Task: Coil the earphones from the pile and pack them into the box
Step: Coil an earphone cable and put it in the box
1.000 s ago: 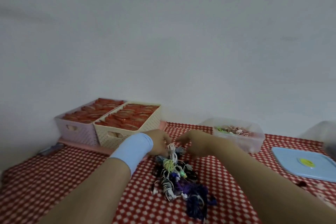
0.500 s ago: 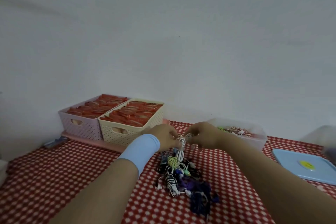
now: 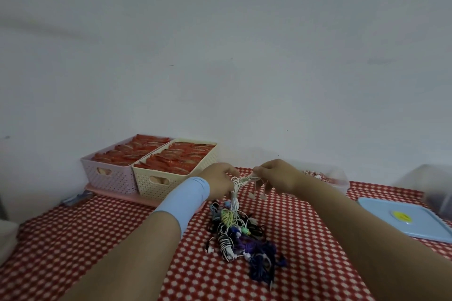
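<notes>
1. A red-and-white checked tablecloth [image 3: 97, 239] covers the table from near edge to far wall.
2. At the far left stand a pink woven plastic basket [image 3: 107, 178] and a cream woven plastic basket [image 3: 144, 188], touching, both filled with red packets.
3. A flat pale blue plastic lid [image 3: 401, 217] lies at the right.
4. A clear plastic box [image 3: 340, 179] sits far right, behind the right forearm.
5. A tangled pile of coloured earphones [image 3: 239, 234] lies mid-table, near the person.
6. Above its far end, the left hand [image 3: 217, 179] and right hand [image 3: 276, 175] hover just apart, each pinching one white wired earphone [image 3: 241, 179], its buds dangling.
</notes>
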### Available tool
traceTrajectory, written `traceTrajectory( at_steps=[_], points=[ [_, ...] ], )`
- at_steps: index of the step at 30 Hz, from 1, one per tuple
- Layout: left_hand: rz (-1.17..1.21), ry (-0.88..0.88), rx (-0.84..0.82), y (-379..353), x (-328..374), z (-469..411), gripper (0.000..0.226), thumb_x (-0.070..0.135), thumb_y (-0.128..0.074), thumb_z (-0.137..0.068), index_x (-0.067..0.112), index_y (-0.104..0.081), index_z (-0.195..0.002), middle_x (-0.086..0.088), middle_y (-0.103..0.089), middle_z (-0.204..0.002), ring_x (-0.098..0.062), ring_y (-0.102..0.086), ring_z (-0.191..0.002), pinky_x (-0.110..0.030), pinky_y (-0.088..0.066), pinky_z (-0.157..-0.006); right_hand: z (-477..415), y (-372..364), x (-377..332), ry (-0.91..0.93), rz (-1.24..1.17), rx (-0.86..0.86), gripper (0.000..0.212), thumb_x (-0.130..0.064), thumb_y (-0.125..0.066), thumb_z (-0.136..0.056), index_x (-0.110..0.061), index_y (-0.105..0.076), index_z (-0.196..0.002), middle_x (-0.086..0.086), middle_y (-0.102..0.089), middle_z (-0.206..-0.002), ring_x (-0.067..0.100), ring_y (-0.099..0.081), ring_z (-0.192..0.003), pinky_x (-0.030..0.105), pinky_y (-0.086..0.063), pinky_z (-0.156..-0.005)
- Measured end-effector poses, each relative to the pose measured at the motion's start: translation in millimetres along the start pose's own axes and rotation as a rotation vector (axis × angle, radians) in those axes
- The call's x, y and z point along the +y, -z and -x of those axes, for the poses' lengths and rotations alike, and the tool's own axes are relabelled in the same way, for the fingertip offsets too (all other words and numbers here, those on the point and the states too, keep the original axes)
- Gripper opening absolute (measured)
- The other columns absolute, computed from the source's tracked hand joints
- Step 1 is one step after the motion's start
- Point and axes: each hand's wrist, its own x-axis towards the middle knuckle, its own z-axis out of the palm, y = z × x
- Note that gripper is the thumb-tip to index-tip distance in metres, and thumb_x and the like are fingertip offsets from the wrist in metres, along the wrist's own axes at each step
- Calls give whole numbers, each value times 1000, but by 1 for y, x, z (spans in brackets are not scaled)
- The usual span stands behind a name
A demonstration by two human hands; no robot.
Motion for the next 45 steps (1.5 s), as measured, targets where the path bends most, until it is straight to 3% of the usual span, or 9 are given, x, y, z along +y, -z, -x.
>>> traceTrajectory(
  at_steps=[2, 7, 14, 19, 23, 30, 34, 39, 45],
  points=[
    [-116, -5, 14, 1, 8, 2, 44, 0, -48, -93, 21, -58, -130, -10, -57, -134, -20, -64, -94, -23, -51, -63, 4, 4, 0, -10, -20, 29, 46, -34, -44, -107, 0, -73, -95, 6, -76, -82, 18, -63, -66, 24, -46, -60],
    [-227, -76, 1, -3, 28, 6, 52, 6, -46, -94, 26, -47, -142, -1, -48, -148, -19, -50, -129, -33, -43, -106, 21, 15, 1, -49, -225, 19, 42, -34, -45, -107, -1, -70, -104, 4, -78, -80, 16, -71, -72, 33, -53, -80],
    [-79, -235, 93, -29, 69, 15, 26, 29, -68, -90, 22, -73, -115, 2, -71, -118, -12, -63, -104, -27, -45, -95, 64, 52, 17, -100, -291, -24, 33, -40, -51, -103, -13, -69, -112, 8, -75, -98, 24, -71, -86, 33, -59, -72],
    [-84, -261, 114, -71, 95, 15, 24, 28, -69, -88, 23, -75, -111, 5, -70, -118, -9, -61, -99, -22, -43, -87, 101, 86, 64, -191, -369, -100, 21, -15, -69, -93, -12, -68, -114, 21, -65, -101, 21, -63, -83, 32, -54, -71],
    [-200, -280, 1, -121, 114, 14, 22, 25, -66, -89, 24, -75, -110, 7, -68, -122, -12, -61, -107, -21, -42, -90, 132, 101, 102, -279, -282, -54, 19, -10, -68, -94, -3, -71, -112, 18, -66, -98, 16, -66, -70, 25, -54, -60],
    [-493, -161, -166, -164, 112, 0, 26, 20, -65, -91, 25, -72, -115, 6, -65, -129, -15, -62, -113, -32, -48, -102, 154, 118, 130, -306, -17, -38, 15, -9, -67, -94, -11, -76, -106, 4, -79, -93, 20, -77, -81, 25, -56, -58],
    [-432, -278, -82, -168, 116, 0, 40, 10, -56, -94, 29, -65, -128, 7, -59, -138, -14, -57, -121, -27, -42, -107, 163, 135, 138, -271, 127, 100, 11, -11, -71, -90, -18, -79, -93, -2, -79, -85, 11, -74, -68, 21, -52, -53],
    [-276, -418, -110, -191, 130, 8, 27, 23, -58, -97, 32, -70, -120, 11, -63, -132, -10, -59, -117, -27, -41, -106, 171, 135, 161, -338, 255, 155, 23, -11, -74, -85, -33, -80, -79, -10, -77, -82, 10, -72, -73, 29, -62, -73],
    [-337, -474, -182, -208, 117, 7, 24, 29, -62, -95, 33, -72, -117, 9, -65, -121, -12, -54, -114, -28, -40, -103, 180, 122, 171, -386, 352, 160, 12, -20, -79, -83, -27, -83, -93, -10, -76, -91, 8, -67, -84, 22, -56, -75]
  ],
)
